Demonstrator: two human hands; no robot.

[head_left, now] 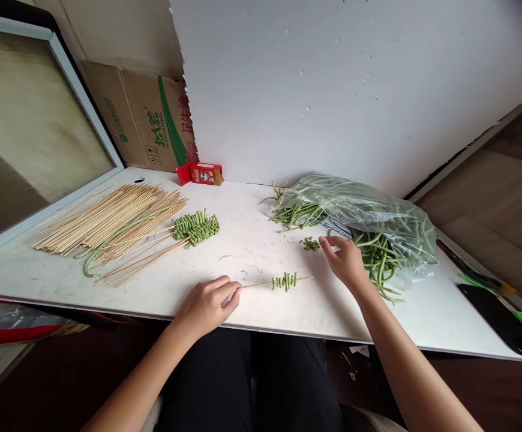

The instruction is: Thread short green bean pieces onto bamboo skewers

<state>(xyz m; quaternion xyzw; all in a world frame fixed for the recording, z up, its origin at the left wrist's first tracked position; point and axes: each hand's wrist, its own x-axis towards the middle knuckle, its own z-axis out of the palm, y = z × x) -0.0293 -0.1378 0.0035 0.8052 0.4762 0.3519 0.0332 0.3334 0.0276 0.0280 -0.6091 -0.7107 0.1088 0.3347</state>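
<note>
My left hand (209, 303) rests on the white table (252, 252), pinching the near end of a thin bamboo skewer (261, 284). Several short green bean pieces (284, 281) are threaded on that skewer. My right hand (344, 259) reaches toward a small heap of cut bean pieces (310, 243), its fingers curled near them; whether it holds a piece is hidden. Just right of it lies a clear plastic bag (364, 210) full of long green beans.
A pile of bare bamboo skewers (103, 219) lies at the left, with a long bean (108, 240) across it and finished bean skewers (195, 226) beside. A red carton (200, 173) and cardboard box (148, 117) stand at the back. A dark knife (481, 276) lies at the right edge.
</note>
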